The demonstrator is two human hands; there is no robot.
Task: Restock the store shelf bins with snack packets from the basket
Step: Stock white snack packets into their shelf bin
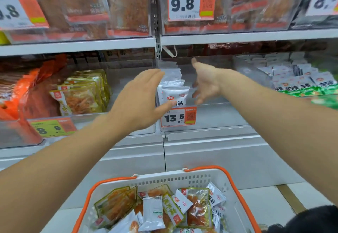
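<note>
Two hands, left hand (139, 97) and right hand (206, 83), fingers straight and released, flank upright white snack packets (174, 94) with red logos

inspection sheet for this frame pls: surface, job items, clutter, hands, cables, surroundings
Surface: grey shelf, clear bins with price tags.
Job's things: white packets upright in the middle bin above the 13.5 tag; basket below holds mixed white and yellow-green packets.
Clutter: nothing seen.
Grippers: left hand and right hand open, flanking the white packets; contact unclear.
Cables: nothing seen.
Surroundings: yellow packets in the left bin, white-green packets on the right, red packs above.
</note>
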